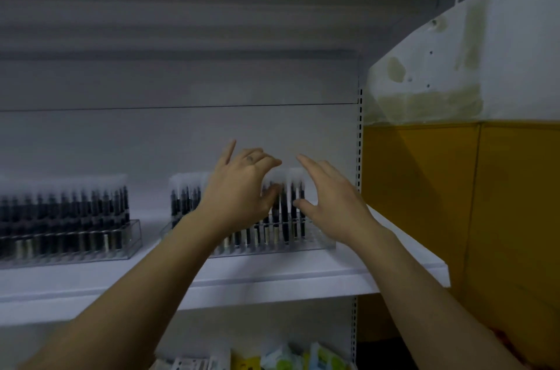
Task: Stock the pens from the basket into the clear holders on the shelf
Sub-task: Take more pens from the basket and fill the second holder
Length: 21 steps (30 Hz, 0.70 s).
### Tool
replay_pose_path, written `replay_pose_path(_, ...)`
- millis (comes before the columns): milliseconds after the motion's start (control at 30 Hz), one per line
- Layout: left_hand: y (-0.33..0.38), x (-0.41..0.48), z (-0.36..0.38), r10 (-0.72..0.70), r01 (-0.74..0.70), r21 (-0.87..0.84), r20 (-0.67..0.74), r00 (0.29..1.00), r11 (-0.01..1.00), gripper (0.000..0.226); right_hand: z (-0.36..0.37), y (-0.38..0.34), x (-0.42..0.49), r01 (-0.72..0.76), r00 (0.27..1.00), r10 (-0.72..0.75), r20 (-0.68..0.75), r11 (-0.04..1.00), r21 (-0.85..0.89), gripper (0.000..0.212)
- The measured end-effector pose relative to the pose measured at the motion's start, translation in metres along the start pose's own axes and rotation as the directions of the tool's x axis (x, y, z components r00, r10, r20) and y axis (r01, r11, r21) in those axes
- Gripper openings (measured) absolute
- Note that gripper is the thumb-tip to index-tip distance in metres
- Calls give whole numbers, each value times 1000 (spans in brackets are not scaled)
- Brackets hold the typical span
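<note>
Left holder (133,237) and right holder (319,243) each carry upright pens (60,212).

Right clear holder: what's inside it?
Upright dark pens with pale caps stand in the right clear holder. The left hand covers its middle, so the slots there cannot be seen.

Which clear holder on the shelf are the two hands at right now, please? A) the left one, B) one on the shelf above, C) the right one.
C: the left hand and right hand are both at the pens in the right holder, while the left holder stands apart, untouched.
</note>
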<state>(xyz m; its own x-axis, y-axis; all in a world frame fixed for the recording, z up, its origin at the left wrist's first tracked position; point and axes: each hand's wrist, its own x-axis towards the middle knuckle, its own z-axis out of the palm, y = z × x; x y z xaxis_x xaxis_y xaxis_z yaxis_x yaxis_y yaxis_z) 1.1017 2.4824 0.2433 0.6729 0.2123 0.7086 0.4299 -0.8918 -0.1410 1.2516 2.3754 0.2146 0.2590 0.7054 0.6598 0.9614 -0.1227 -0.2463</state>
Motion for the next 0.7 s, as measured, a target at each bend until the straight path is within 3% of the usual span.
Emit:
replay_pose_path(167,-19,-46,-16,-11,12,29,-28,1000,999,51,11,-37,-14,66,998,-66,5,997,45,74)
replay_pose_path(433,-47,-154,-47,-173,171,93,21,985,981,57,55,-113,-46,192,974,-208,87,967,170,72)
replay_pose_path(567,-64,-214,-54,-275,259,167,76,958,951,61,89,-147,-69,291,938,-321,131,934,206,69)
replay_pose_path(700,-66,-268,-56,-384,352,194,166,908,916,65,131,-175,-94,349,876,-402,268,910,223,70)
